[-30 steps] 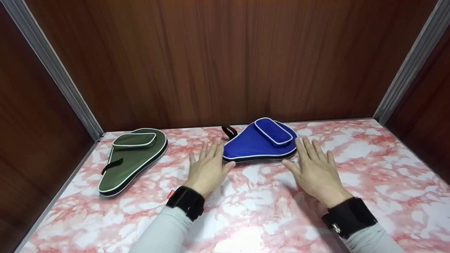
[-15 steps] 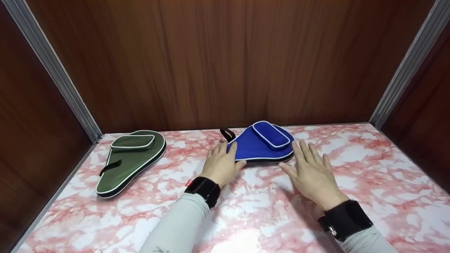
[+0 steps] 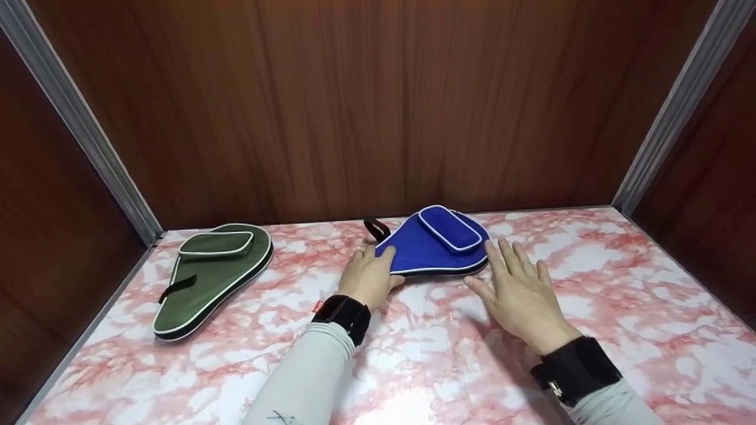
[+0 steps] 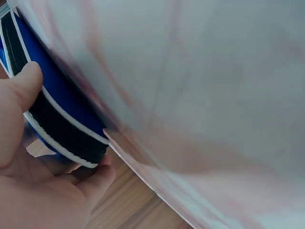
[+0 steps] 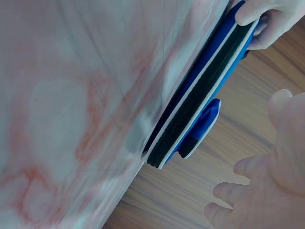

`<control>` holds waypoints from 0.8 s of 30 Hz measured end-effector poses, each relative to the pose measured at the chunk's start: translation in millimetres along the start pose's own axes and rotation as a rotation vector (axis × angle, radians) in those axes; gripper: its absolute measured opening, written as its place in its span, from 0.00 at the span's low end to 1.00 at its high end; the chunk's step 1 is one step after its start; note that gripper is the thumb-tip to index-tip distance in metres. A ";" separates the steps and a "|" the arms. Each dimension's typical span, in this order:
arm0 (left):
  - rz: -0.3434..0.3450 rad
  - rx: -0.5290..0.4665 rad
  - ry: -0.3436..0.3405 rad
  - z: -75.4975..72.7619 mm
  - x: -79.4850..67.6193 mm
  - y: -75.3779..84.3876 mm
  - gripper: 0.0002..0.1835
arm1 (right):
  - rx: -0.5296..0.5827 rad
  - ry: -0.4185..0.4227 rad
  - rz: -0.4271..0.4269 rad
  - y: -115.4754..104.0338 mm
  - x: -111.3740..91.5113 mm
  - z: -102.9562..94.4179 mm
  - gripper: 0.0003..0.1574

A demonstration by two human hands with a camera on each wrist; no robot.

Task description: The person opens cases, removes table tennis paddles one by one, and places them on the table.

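Observation:
A blue table tennis bat case (image 3: 416, 245) with white piping and a raised pocket lies flat near the back of the table. Its narrow handle end is in my left hand (image 3: 366, 276); the left wrist view shows the thumb on the black zip side (image 4: 62, 119) and fingers curled round the tip. By the wide end, my right hand (image 3: 522, 289) hovers with fingers spread, holding nothing. In the right wrist view a gap shows between those fingers (image 5: 228, 193) and the case. A black strap loop (image 3: 376, 229) sticks up behind the left hand.
A green bat case (image 3: 215, 277) of the same shape lies at the left, pocket up, with a black strap across its edge. Brown wood-grain panels (image 3: 354, 106) enclose the back and sides. The table (image 3: 425, 354) has a pink and white marbled top.
My left hand has moved right onto the handle end of the blue case and now grips it. The right hand stays by the wide end, and the whole view has shifted slightly.

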State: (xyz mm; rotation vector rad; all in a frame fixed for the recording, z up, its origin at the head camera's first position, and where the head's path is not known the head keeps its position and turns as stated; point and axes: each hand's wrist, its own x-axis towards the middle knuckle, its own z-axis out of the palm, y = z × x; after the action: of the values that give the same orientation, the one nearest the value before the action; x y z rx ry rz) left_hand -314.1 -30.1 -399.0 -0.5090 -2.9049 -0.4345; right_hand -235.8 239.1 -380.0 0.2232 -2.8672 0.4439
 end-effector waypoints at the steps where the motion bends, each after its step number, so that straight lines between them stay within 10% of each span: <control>1: 0.009 -0.003 0.018 6.8 3.7 -4.4 0.35 | -0.002 0.001 -0.001 0.1 -0.2 0.0 0.54; 7: 0.073 -0.016 0.094 36.6 18.0 -28.5 0.32 | -0.008 -0.010 -0.006 0.2 -1.5 -0.8 0.54; 15: 0.108 -0.098 -0.079 -22.6 -26.0 -16.5 0.32 | 0.003 -0.025 -0.013 0.9 -2.2 -2.6 0.56; 24: 0.180 -0.124 -0.143 -35.1 -55.9 -37.6 0.33 | 0.019 -0.050 -0.021 1.4 -3.4 -1.1 0.57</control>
State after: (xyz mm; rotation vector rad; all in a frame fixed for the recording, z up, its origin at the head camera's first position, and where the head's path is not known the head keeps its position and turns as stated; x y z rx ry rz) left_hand -271.7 -92.0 -386.9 -0.8448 -2.9437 -0.5764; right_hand -232.6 241.2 -380.2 0.2715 -2.9076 0.4682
